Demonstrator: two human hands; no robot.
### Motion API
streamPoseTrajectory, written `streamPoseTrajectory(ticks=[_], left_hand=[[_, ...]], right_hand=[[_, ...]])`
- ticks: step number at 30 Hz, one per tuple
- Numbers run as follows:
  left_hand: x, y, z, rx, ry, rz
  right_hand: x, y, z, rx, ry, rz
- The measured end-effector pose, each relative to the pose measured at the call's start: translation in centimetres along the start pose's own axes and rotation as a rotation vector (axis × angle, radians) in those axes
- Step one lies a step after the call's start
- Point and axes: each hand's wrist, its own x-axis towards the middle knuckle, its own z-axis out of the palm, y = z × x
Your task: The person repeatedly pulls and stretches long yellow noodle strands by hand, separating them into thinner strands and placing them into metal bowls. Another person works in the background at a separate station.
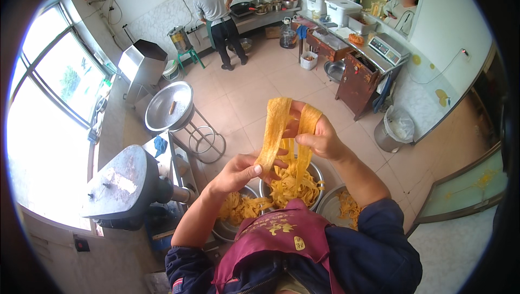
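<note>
Holding a wide, flat, golden-yellow strip [275, 126] up in the air with both hands, above a round silver metal bowl [318, 172] just in front of the body. Grasping the strip's lower left end between the thumb and fingers of the bare left hand [238, 171], with some fingertips spread loosely beside it. Grasping the right-hand length with the bare right hand [322, 138], pressing the thumb on its front and resting the fingers behind it, across the gap toward the left-hand length. Letting long, narrow yellow strands [301, 172] hang below the right hand, down to a tangled heap of yellow strips [292, 192] in the bowl.

Wearing a maroon apron with gold print [271, 240] over dark navy sleeves [374, 240]. Having, to the left of the middle bowl, a second silver metal bowl [223, 233] with more yellow strips [238, 207] inside, and to the right a shallow silver bowl [329, 205] with a smaller pile of orange-yellow shreds [348, 207].

Facing a pale tiled floor [249, 99], with a bulky grey metal machine [122, 183] standing at the left and, beyond it, a wide silver basin on a tubular stand [161, 108]. Sharing the room with a person in a grey shirt and dark trousers [216, 9], well apart, near the far counter.
</note>
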Motion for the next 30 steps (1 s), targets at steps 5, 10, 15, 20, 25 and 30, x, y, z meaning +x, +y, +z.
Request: streamPoseTrajectory(ticks=[5, 10, 15, 20, 25, 30], left_hand=[[0.0, 2.4, 0.2, -0.016, -0.05, -0.152], [1.6, 4.6, 1.1, -0.29, -0.044, -0.005], [0.7, 5.5, -2.9, -0.366, 0.252, 0.243], [-4.6, 6.1, -5.9, -0.386, 0.388, 0.409], [-14.4, 7.5, -9.5, -0.317, 0.646, 0.635], [-23.5, 8.3, -10.4, -0.083, 0.889, 0.626]], right_hand=[[0.0, 0.7, 0.7, 0.154, -0.052, 0.015], [0.4, 3.4, 0.6, 0.081, -0.039, 0.096], [0.0, 2.0, -0.9, -0.069, -0.164, 0.546], [-1.9, -0.3, -5.4, -0.161, -0.324, 0.776], [-8.2, 0.9, -12.9, 0.426, -0.117, 0.283], [-10.4, 0.0, -16.1, 0.459, 0.095, 0.013]])
